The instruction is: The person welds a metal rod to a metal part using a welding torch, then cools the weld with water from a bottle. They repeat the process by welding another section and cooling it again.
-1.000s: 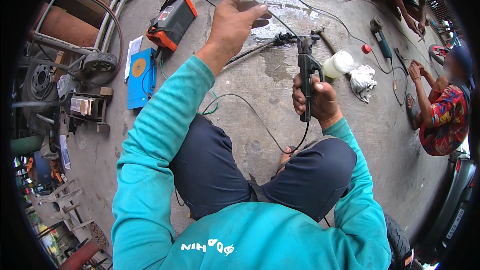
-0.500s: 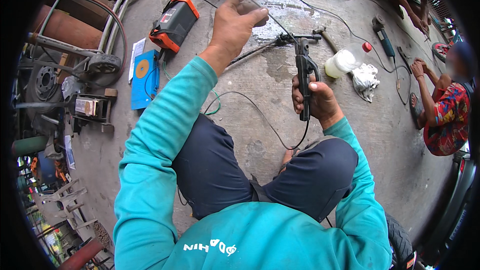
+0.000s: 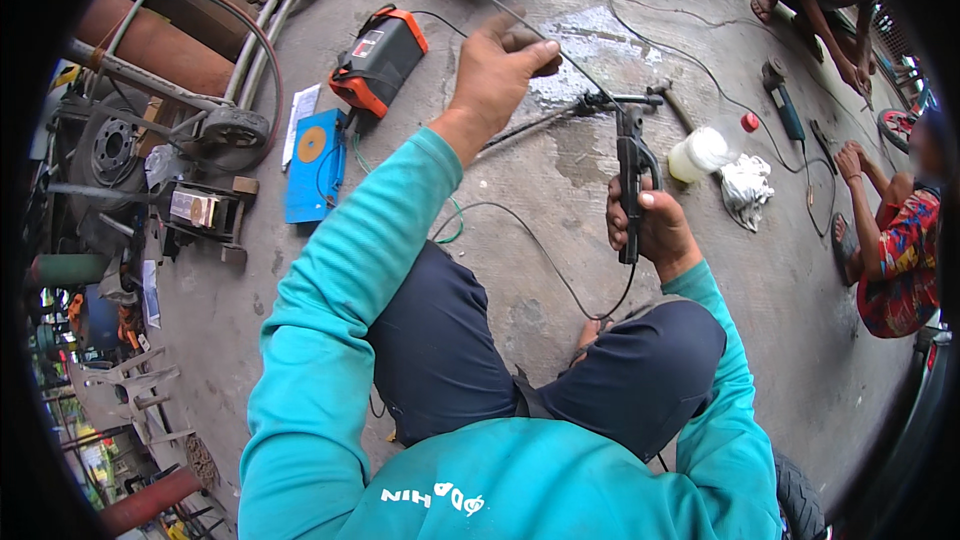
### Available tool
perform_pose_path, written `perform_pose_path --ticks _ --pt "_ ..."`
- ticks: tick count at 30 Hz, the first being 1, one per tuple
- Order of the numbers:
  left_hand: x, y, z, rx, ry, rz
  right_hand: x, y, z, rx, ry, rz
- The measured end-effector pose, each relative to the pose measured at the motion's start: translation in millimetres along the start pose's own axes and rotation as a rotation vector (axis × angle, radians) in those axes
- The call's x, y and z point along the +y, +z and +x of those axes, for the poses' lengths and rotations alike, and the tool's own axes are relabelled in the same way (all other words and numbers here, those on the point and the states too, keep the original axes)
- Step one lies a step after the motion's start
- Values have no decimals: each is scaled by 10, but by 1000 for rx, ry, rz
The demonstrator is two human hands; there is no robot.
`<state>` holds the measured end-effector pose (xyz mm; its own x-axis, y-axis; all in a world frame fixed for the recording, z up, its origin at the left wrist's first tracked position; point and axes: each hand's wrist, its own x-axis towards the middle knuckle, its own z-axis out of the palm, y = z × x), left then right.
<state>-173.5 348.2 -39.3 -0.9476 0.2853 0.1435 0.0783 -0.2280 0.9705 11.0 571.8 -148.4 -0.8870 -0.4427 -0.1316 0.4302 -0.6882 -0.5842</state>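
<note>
Beyond the knees (image 3: pixel 450 360) I have the right hand (image 3: pixel 657 227) around the electrode holder (image 3: pixel 630 190), and the rod (image 3: pixel 585 73) running forward and leftward from the holder's top, by the left hand (image 3: pixel 497 75). Farther out and slightly right, I see the hammer (image 3: pixel 680 110); the bottle (image 3: pixel 697 155) is nearer on its right, the rag (image 3: pixel 746 195) just beside that, and the grinder (image 3: pixel 785 108) farther right. Left of the left hand I find the welding machine (image 3: pixel 380 60), with the box (image 3: pixel 315 185) nearer the knees and the paper (image 3: pixel 299 120) along its left. The trolley (image 3: pixel 255 45) is at far left, a co-worker (image 3: pixel 900 260) at far right.
</note>
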Motion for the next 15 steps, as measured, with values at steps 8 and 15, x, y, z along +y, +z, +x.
perform_pose_path --ticks 8,15 --pt "15 44 -38 12 -81 -13 47 3 -9 74 -22 -44" --pt "37 34 -34 23 -95 -33 44 19 5 12 -60 -55"
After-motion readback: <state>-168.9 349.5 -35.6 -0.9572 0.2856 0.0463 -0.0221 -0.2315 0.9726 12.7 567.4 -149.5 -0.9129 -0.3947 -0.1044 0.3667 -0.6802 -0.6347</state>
